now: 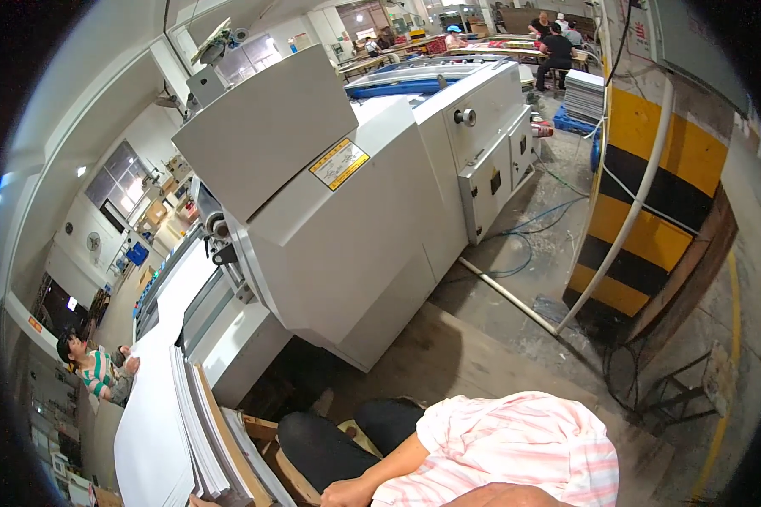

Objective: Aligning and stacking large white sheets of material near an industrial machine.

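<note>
My right hand (347, 493) is at the lower edge, reached by a bare forearm from a pink-striped sleeve. Its fingers look curled closed; what they hold, if anything, is cut off by the frame. Part of my other arm (503, 495) shows along the bottom. A sliver of skin, seemingly fingers of my left hand (201, 502), touches the lower end of a thick stack of large white sheets (156, 406); the finger pose is hidden. Brown board (224, 431) lines the stack's near side. Across the stack, a person in a green-striped top (100, 372) has hands at its far edge.
A large light-grey machine (355, 245) with a yellow-edged label stands beyond the stack. On the right are a yellow-and-black striped pillar (643, 203), a pale pipe (621, 228), blue hoses (528, 241) on the floor and a stool (693, 384). People sit at long tables behind.
</note>
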Available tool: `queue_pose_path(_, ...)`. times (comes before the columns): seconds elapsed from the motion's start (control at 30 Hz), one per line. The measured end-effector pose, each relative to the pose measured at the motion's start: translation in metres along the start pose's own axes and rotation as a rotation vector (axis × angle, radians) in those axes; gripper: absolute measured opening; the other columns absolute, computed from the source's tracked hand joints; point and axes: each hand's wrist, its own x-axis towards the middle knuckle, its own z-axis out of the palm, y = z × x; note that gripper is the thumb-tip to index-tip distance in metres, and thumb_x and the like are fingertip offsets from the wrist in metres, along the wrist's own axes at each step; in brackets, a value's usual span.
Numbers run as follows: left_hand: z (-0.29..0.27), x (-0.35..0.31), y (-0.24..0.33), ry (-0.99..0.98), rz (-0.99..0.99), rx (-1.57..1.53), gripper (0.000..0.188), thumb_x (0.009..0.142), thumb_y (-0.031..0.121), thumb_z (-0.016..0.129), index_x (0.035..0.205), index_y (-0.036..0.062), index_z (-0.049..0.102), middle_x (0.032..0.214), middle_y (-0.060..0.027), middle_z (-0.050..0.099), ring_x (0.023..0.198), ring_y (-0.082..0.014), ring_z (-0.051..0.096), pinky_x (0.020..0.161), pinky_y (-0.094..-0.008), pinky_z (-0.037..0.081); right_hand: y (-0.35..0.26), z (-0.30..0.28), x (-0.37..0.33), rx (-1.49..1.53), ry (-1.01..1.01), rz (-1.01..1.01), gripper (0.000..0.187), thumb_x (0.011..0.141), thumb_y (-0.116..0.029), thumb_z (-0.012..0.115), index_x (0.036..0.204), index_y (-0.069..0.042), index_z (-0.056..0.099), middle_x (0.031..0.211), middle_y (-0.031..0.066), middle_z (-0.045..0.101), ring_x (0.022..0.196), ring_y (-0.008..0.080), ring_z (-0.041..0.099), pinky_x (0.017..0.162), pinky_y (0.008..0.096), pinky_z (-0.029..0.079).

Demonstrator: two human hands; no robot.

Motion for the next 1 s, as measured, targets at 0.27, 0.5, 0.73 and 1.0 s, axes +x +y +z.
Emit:
queue_pose_path(0.27, -0.017, -0.021, 0.054, 0.095, 0.021, -0.177, 0.029, 0.084, 0.02, 0.054, 0.078, -0.007, 0.064, 0.064, -0.0202, 0.059, 0.051, -0.0279, 0.05, 0.051, -0.0371, 0.041, 0.0, -0.002, 0.004, 0.012, -0.067, 0.033, 0.021, 0.067, -0.02, 0.057, 0.066, 0.001, 0.052, 0.063, 0.0167, 0.053, 0.061, 0.0337, 0.053, 0.052, 0.0417, 0.039)
queue_pose_path(0.5, -0.017, -0.021, 0.054, 0.031, -0.19, -0.202, 0.03, 0.084, 0.022, 0.054, 0.081, -0.0066, 0.063, 0.071, -0.02, 0.061, 0.06, -0.0278, 0.053, 0.058, -0.0361, 0.042, 0.0, 0.002, 0.004, 0.081, -0.061, 0.059, 0.02, 0.069, -0.019, 0.056, 0.066, 0.001, 0.054, 0.065, 0.0171, 0.055, 0.059, 0.0323, 0.053, 0.052, 0.0405, 0.039)
queue_pose_path(0.73, -0.014, -0.024, 0.063, 0.142, 0.048, 0.151, 0.033, 0.084, 0.026, 0.052, 0.074, -0.0031, 0.064, 0.062, -0.0172, 0.059, 0.053, -0.0304, 0.051, 0.05, -0.0376, 0.04, 0.005, 0.003, 0.002, 0.1, -0.062, 0.121, 0.019, 0.07, -0.018, 0.055, 0.065, 0.0, 0.055, 0.064, 0.0179, 0.055, 0.058, 0.032, 0.054, 0.052, 0.0403, 0.039)
queue_pose_path(1.0, -0.002, -0.027, 0.029, 0.236, 0.233, 0.145, 0.029, 0.083, 0.024, 0.055, 0.071, -0.0007, 0.064, 0.06, -0.0189, 0.057, 0.049, -0.0297, 0.048, 0.049, -0.0399, 0.038, 0.009, 0.005, 0.006, 0.022, -0.135, 0.089, 0.027, 0.07, -0.027, 0.057, 0.075, -0.001, 0.059, 0.07, 0.0198, 0.058, 0.062, 0.0303, 0.057, 0.057, 0.0442, 0.041)
